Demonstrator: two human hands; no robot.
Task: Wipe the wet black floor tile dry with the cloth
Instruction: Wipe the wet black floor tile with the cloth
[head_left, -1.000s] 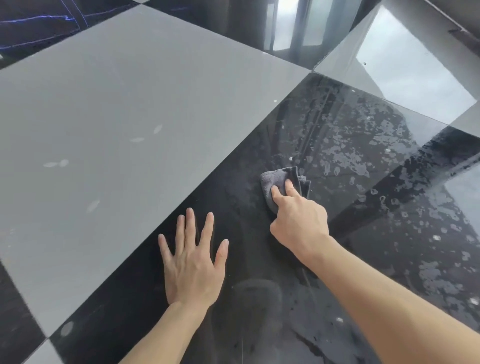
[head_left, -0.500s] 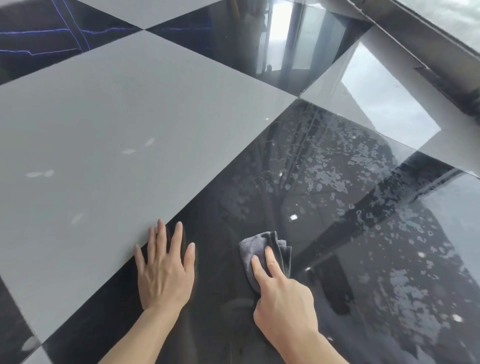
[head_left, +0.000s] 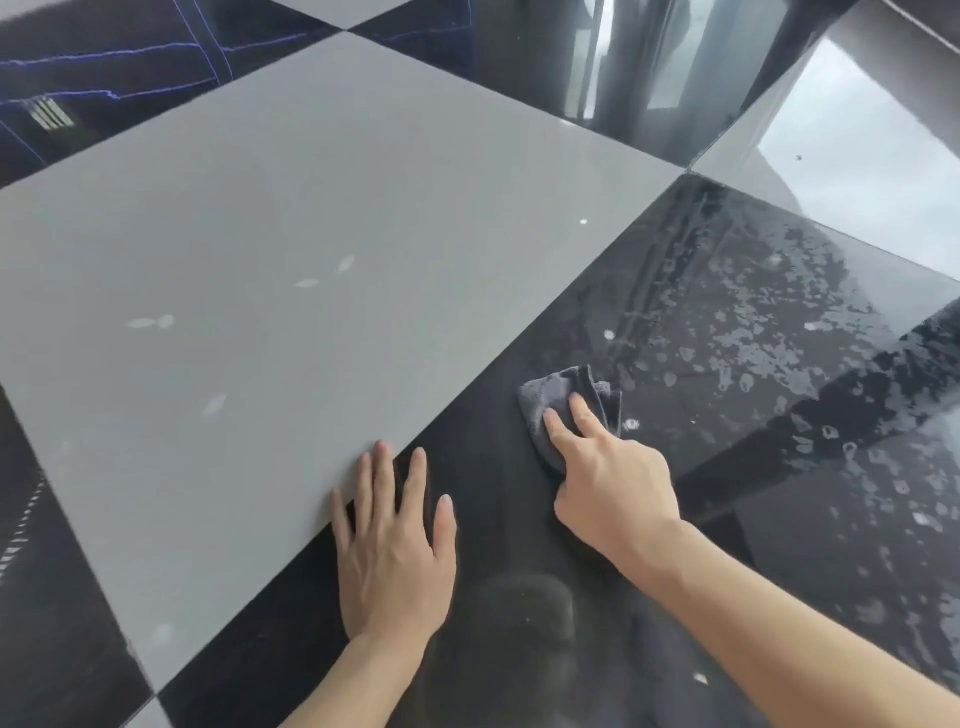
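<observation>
The black floor tile (head_left: 519, 519) is glossy; its near left part looks dry, while water patches (head_left: 769, 332) cover its far and right parts. A small crumpled grey cloth (head_left: 550, 397) lies on the tile at the edge of the wet area. My right hand (head_left: 608, 483) holds the cloth down, with index and middle fingers stretched on top and the other fingers curled over its near end. My left hand (head_left: 395, 551) lies flat on the tile with fingers spread, and its fingertips reach the seam with the grey tile.
A large matt grey tile (head_left: 291, 260) with a few pale smudges fills the left. Black tiles with blue veins (head_left: 104, 67) lie beyond it. A light glossy tile (head_left: 852, 150) sits at the far right. A dark reflection (head_left: 519, 613) shows between my forearms.
My right hand pulled the cloth toward me, then pushed it away again toward the wet patches. My left hand stayed flat, now slightly nearer the grey tile's seam.
</observation>
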